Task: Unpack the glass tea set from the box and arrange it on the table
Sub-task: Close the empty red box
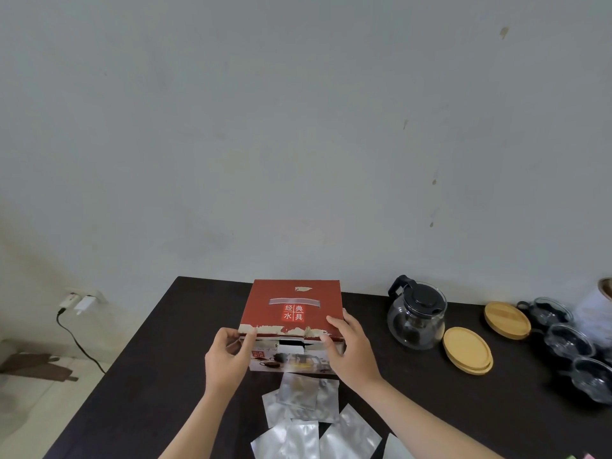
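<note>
A red cardboard box (pixel 293 306) with white Chinese characters on its lid stands on the dark table (pixel 149 376). My left hand (pixel 228 356) grips its near left corner, and my right hand (pixel 351 349) holds its near right edge with fingers over the lid. To the right of the box stands a glass teapot (pixel 415 318) with a black lid and handle. Beside it lie round wooden lids (pixel 467 349), with more (pixel 506 319) behind. Three glass cups (pixel 568 341) line up at the far right.
Several silver foil sachets (pixel 308 415) lie on the table just in front of the box, between my forearms. A white container (pixel 596 309) is at the right edge. A wall socket with chargers (pixel 81 303) and a black cable is at the left, beyond the table edge.
</note>
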### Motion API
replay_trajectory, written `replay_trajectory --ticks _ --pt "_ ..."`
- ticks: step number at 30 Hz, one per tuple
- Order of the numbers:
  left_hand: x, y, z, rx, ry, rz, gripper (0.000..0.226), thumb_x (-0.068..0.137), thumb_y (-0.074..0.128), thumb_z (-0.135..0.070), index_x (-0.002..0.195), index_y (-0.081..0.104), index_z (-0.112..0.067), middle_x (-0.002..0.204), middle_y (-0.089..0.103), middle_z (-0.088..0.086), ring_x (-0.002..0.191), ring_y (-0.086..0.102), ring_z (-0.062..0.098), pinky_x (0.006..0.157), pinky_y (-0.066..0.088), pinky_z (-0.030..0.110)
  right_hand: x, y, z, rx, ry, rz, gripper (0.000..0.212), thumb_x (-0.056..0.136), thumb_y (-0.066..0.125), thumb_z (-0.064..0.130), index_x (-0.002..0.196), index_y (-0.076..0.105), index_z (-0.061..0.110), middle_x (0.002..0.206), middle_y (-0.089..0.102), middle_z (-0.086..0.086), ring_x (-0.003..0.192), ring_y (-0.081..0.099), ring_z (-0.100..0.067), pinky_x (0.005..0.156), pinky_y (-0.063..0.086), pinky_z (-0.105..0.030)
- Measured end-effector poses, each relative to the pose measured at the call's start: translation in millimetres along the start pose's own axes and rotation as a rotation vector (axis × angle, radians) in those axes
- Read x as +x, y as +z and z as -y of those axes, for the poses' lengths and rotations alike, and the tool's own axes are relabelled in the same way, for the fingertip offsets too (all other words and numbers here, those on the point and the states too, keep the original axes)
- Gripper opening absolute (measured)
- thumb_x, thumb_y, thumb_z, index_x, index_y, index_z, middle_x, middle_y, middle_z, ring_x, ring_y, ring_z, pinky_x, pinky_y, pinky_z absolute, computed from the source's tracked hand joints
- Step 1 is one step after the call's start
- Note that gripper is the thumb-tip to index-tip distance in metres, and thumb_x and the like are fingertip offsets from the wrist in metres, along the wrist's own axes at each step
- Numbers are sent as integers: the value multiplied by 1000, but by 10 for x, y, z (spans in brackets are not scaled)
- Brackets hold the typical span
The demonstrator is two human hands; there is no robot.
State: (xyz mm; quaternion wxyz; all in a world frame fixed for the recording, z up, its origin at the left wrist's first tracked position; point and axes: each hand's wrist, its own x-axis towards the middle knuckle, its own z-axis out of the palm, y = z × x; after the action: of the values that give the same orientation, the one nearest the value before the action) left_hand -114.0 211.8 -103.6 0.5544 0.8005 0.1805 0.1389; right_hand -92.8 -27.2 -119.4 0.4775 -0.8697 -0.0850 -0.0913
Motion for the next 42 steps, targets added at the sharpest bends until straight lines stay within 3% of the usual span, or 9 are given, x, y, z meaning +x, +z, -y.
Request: replay_trajectory --ticks 3,8,12,18,25,30,34,42 --pt "35 13 -6 21 -37 -27 26 83 67 -37 81 55 -15 84 68 0 80 68 15 69 59 39 -10 15 28 11 20 7 40 92 60 27 130 55 17 148 33 -1 138 33 -13 104 30 -13" --pt "69 28 -10 -47 -124 -34 30 80 73 -34 94 51 -19 94 64 0 86 66 15 74 59 42 -12 20 51 9 57 10 40 92 61 26 130 55 16 150 29 -3 140 31 -15 104 29 -15" --pt "101 36 18 -59 -161 5 24 82 70 -34 91 55 -18 93 68 4 85 68 20 72 60 44 -10 35 61 16 75 4 40 91 63 26 129 56 17 150 30 -3 141 30 -16 107 31 -21" --pt "130 -16 -79 -16 -184 77 20 87 65 -29 85 60 -9 86 69 8 80 69 21 68 60 39 17 -12 100 13 103 29 40 91 62 26 130 55 17 148 33 -2 136 32 -9 100 27 -10" --pt "176 -54 -58 132 -116 62 17 85 68 -27 81 57 -15 84 67 1 78 66 18 70 59 43 36 -40 109 27 105 27 40 90 64 28 129 56 18 145 37 -1 134 36 -11 103 34 -19" --pt "154 -58 -112 97 -158 101 16 87 66 -22 86 56 -10 88 66 6 79 66 20 62 58 34 44 -36 107 60 109 23 39 89 65 26 127 57 18 143 38 -1 128 38 -7 104 40 -23" --pt "181 -72 -182 84 -219 181 15 90 61 -21 91 58 -7 91 67 10 80 67 18 60 56 29 71 -45 109 51 110 31 38 89 66 25 125 57 19 140 41 -1 120 38 -2 99 36 -15" --pt "224 -132 -230 166 -215 272 23 93 57 -25 95 58 -2 90 68 3 82 64 12 62 54 27 153 -92 101 53 133 77 37 86 68 26 121 57 23 134 44 0 121 47 -12 101 48 -32"
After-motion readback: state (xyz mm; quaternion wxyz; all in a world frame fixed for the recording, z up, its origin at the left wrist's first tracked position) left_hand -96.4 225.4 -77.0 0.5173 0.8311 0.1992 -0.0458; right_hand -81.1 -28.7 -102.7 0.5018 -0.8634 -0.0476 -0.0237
